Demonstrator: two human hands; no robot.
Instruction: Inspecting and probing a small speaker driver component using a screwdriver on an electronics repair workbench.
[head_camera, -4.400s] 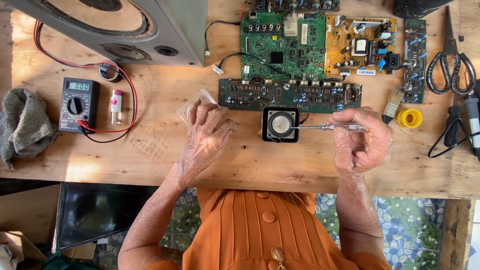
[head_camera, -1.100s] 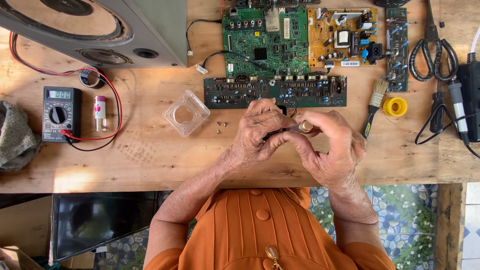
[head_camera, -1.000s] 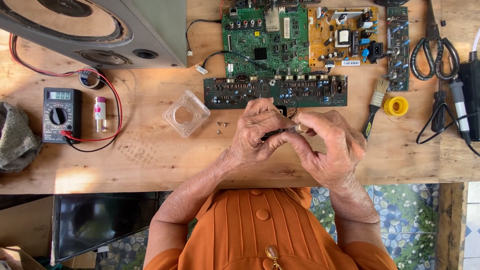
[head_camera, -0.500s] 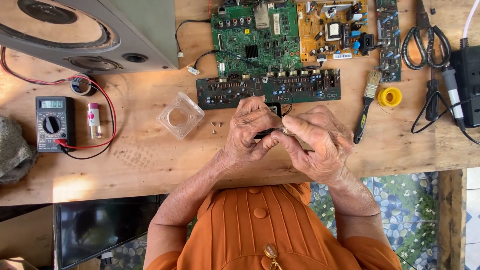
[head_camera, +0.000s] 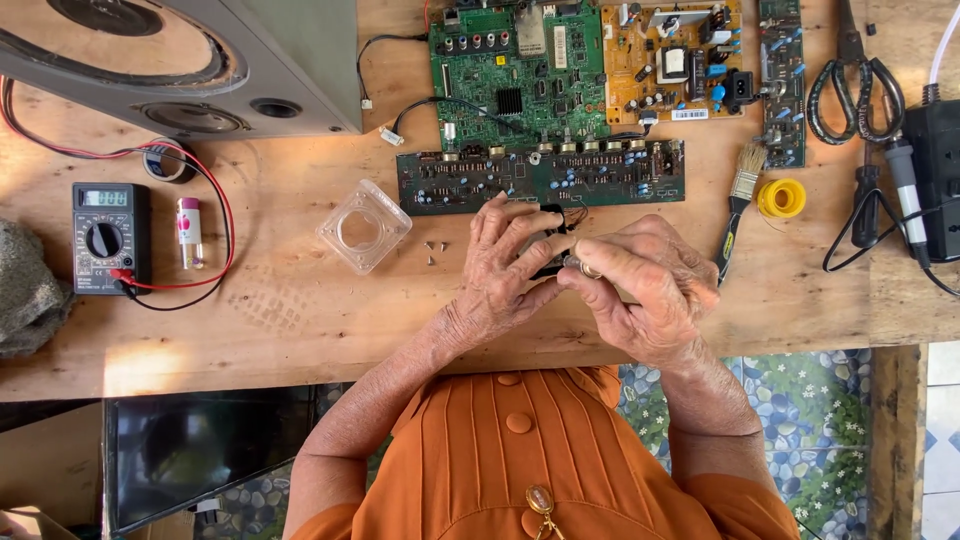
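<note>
Hands pressed close above wooden bench (head_camera: 300, 320): left hand (head_camera: 510, 265) cradling small dark part (head_camera: 550, 262) for steadiness, right hand (head_camera: 650, 290) pinching metal tool tip (head_camera: 575, 263) against it; loose screws (head_camera: 433, 250) parked beside clear cover (head_camera: 364, 226).

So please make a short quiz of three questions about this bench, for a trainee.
1. True or false: the multimeter lies left of the clear cover.
2. What lies just right of the clear cover? A) screws B) scissors C) brush
3. Which things do the left hand and right hand hold together?

Key
1. True.
2. A, the screws.
3. A small black part, mostly hidden, and a thin metal tool.
</note>
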